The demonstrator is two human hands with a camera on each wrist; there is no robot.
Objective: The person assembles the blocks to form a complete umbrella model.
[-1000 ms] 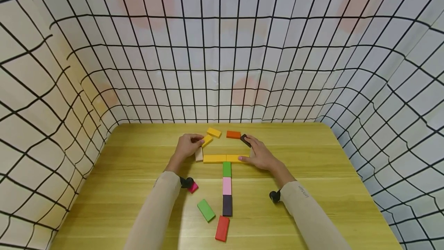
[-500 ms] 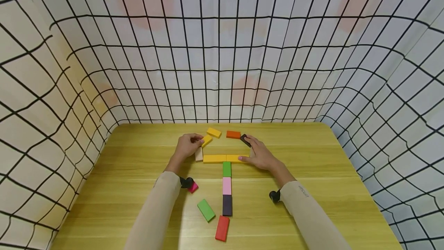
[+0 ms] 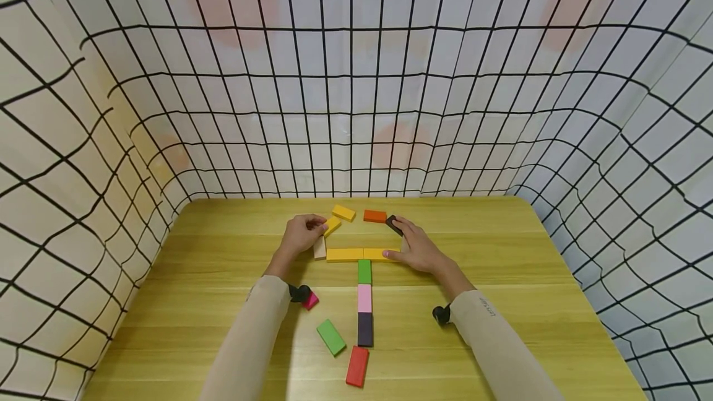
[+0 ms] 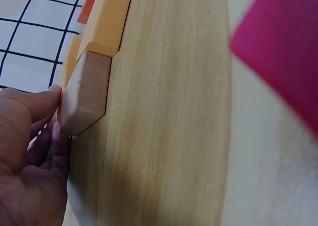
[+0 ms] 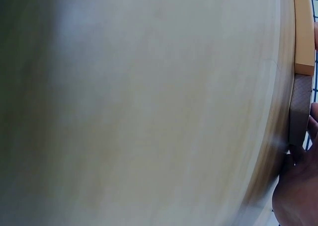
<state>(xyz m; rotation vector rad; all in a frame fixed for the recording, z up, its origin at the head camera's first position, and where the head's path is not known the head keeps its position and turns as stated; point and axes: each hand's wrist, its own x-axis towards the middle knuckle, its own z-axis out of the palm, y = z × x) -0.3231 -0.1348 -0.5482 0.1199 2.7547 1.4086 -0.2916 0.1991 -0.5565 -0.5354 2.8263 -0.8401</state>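
Mid-frame: 4 yellow rectangular wooden blocks [image 3: 333,226]; left grip [image 3: 301,233] pinches 1 of these; right grip [image 3: 419,251] wide, touching 1 black rectangular wooden block [image 3: 392,226].

Bench [image 3: 195,277]: wood-grain top, smooth, slight sheen. Beige block [image 4: 92,84]: bare-looking wood, matt, fine grain. Yellow blocks [image 3: 333,226]: painted-looking, smooth, soft satin. Red block [image 3: 357,366] and green block [image 3: 331,337]: smooth coloured finish, low gloss. Magenta block [image 4: 283,47]: blurred, looks smooth. Sleeves [image 3: 247,339]: matt cloth. Wrist camera [image 3: 442,315]: plastic-looking. Backdrop [image 3: 366,94]: thin sheet, lightly wrinkled, cloth or plastic unclear.
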